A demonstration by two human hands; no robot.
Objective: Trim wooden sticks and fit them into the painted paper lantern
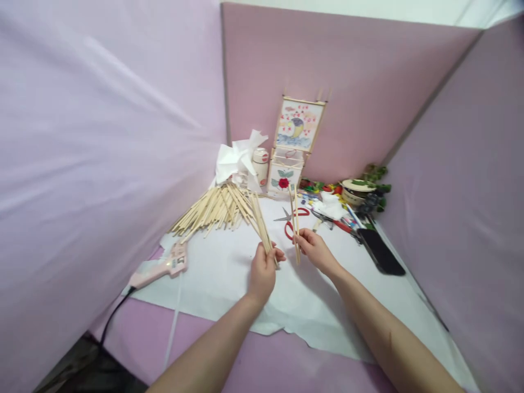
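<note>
My left hand (264,270) is closed around a small bundle of thin wooden sticks (263,224), which point up and slightly left. In my right hand (313,248) two or so similar wooden sticks (297,215) are pinched near their lower part, standing nearly upright. The two hands are apart, over white paper (221,273). Just behind the right hand's sticks lie open scissors (289,226) with red handles. A large pile of the same sticks (216,204) spreads out to the left, behind my left hand.
At the left lies a pink glue gun (164,267) with a black cord. A stick frame with drawings (295,128) stands at the back beside a white jar (261,164) and tissues (235,161). To the right are pliers (346,226), a black phone (380,251) and a round container (356,191).
</note>
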